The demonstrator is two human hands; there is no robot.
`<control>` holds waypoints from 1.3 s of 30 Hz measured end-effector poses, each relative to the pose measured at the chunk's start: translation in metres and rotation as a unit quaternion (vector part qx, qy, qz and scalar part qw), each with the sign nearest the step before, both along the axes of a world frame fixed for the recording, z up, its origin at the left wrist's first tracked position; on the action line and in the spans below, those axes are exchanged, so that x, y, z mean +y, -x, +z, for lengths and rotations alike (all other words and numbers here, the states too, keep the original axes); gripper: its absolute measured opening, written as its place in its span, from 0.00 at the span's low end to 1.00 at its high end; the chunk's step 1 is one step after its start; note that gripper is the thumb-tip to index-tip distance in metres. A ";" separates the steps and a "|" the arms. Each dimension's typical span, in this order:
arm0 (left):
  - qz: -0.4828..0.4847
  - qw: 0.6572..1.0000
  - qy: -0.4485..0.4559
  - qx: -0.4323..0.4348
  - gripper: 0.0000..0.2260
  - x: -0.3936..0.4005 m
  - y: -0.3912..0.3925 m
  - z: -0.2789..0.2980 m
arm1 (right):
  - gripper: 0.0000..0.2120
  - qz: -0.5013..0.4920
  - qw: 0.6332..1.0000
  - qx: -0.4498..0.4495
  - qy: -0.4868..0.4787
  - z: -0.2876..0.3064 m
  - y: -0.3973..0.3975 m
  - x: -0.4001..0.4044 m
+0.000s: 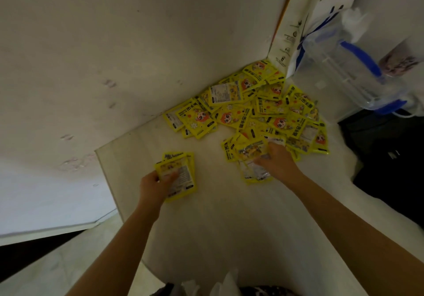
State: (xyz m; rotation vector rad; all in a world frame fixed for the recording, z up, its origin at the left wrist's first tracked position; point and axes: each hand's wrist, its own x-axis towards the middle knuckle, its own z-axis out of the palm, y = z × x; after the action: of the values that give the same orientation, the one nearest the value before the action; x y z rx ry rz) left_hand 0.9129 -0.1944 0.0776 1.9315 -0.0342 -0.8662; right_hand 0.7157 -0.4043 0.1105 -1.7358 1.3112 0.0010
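Head view: left hand [154, 186] grips stack [181, 178]; right hand [277, 161] pinches one packet [252, 173] beside pile [252, 110] in counter [206, 227] far corner; advise aligning edges before stacking.

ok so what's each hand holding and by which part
Left hand grips the stack of yellow packets by its near-left edge. Right hand touches a loose packet at its right side; a grip cannot be told.

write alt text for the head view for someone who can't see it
A person's left hand grips a small stack of yellow packets while the right hand touches one packet at the near edge of a loose pile on a white table.
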 end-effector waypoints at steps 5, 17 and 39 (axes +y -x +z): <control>0.003 0.998 0.038 0.042 0.02 0.005 0.035 0.003 | 0.11 -0.068 0.997 -0.039 -0.021 -0.004 0.029 0.018; -0.157 0.984 0.050 0.062 0.05 0.020 0.053 0.015 | 0.12 -0.274 0.957 -0.090 -0.018 -0.013 0.081 0.125; -0.499 0.860 0.078 0.075 0.06 0.059 0.157 0.028 | 0.06 -0.625 0.774 -0.104 0.005 0.017 0.170 0.349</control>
State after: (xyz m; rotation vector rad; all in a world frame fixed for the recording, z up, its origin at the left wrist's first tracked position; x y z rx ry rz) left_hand 0.7562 -0.1353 0.1052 1.6191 -1.0589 -1.6125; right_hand 0.5456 -0.0552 0.1275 -0.5429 2.0279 -0.9216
